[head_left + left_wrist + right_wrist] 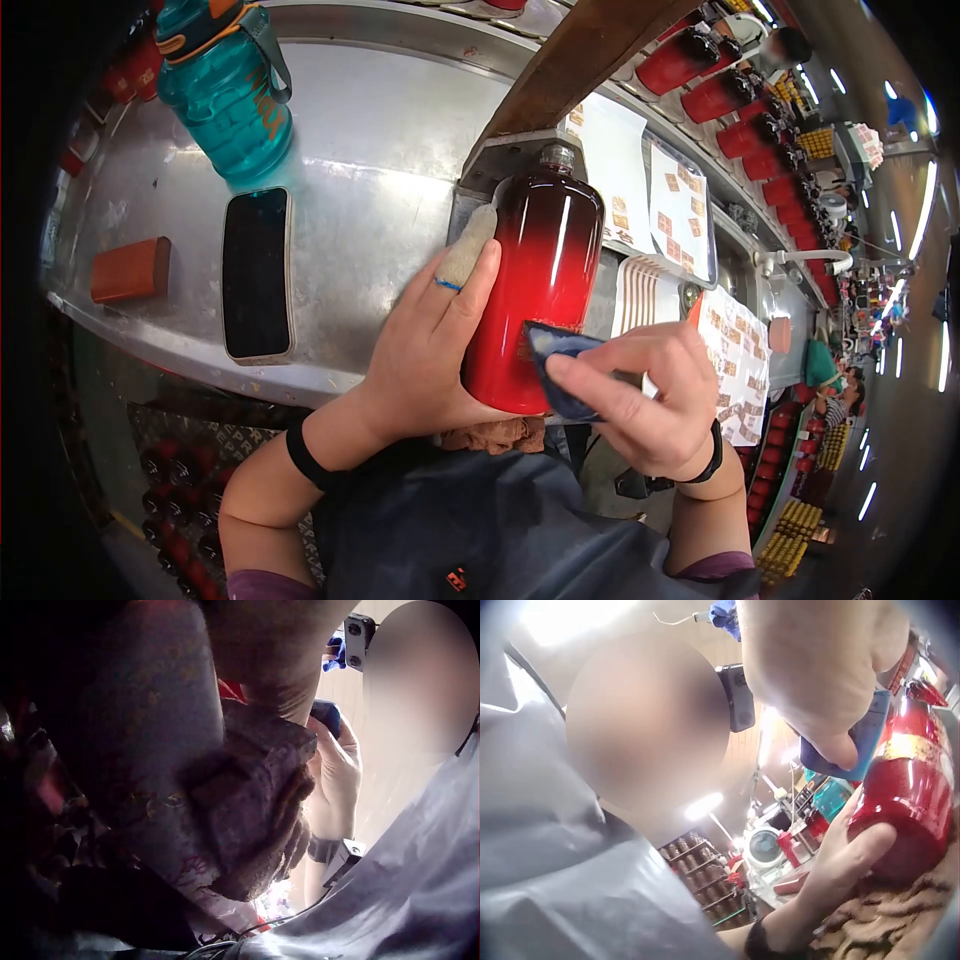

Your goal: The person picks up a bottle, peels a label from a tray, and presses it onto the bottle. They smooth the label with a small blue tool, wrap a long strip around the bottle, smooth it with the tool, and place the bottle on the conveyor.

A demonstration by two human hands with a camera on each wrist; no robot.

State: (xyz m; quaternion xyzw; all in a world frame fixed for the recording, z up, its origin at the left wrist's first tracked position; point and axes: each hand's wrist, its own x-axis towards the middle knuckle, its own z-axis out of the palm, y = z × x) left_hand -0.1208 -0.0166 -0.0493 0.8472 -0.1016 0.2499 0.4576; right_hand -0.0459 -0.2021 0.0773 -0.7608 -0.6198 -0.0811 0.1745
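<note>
A glossy bottle [550, 250], red at the base and fading to near black at the neck, lies on its side in the head view. My left hand [420, 345] grips its left side and base; a beige cover tied with blue sits on one finger. Between thumb and fingers, my right hand [650, 395] pinches a flat dark blue scraper [570, 402]. The edge of this scraper meets the lower bottle, beside a faint gold print. In the right wrist view, a gold band [911, 748] shows on the bottle near the scraper [870, 735].
A brown cloth [495, 437] lies under the bottle's base, and a wooden beam [575, 70] rises beyond its neck. To the left are a phone [257, 275], a teal water bottle [225, 110] and a brown block [130, 270]. Decal sheets [735, 350] lie at right.
</note>
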